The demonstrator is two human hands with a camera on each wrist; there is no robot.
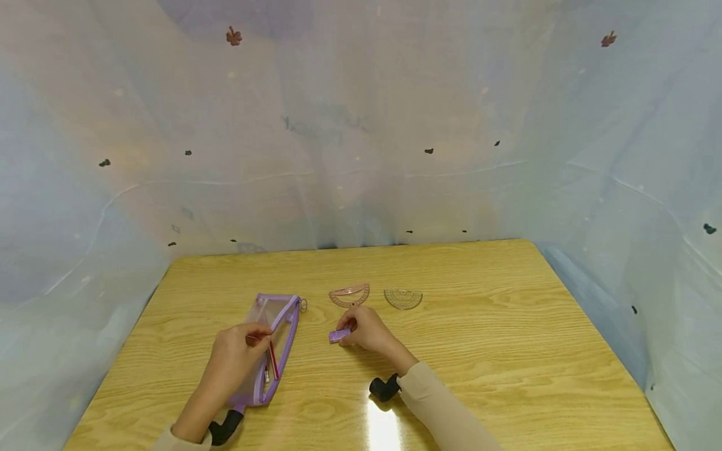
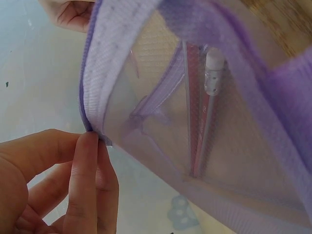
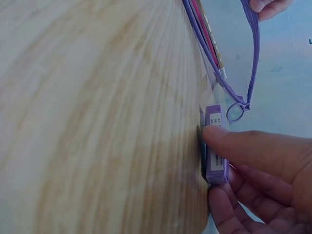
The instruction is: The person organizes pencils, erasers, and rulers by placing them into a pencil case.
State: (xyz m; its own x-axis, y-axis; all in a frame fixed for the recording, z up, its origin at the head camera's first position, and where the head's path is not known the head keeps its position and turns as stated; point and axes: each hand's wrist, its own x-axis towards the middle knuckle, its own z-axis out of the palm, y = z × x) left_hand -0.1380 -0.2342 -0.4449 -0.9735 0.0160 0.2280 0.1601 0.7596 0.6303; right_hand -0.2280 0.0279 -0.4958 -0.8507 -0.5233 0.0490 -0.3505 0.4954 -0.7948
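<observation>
Left grip pinches the pouch, right grip (angled inward) pinches a purple block

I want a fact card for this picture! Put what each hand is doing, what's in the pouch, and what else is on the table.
Left hand: pinching the edge of the purple pouch
Pouch: open, see-through
Inside: a pencil with a white eraser end, and a red strip, kind unclear
Right hand: holding a small purple block with a white label
Also on table: pink protractor, clear protractor
</observation>
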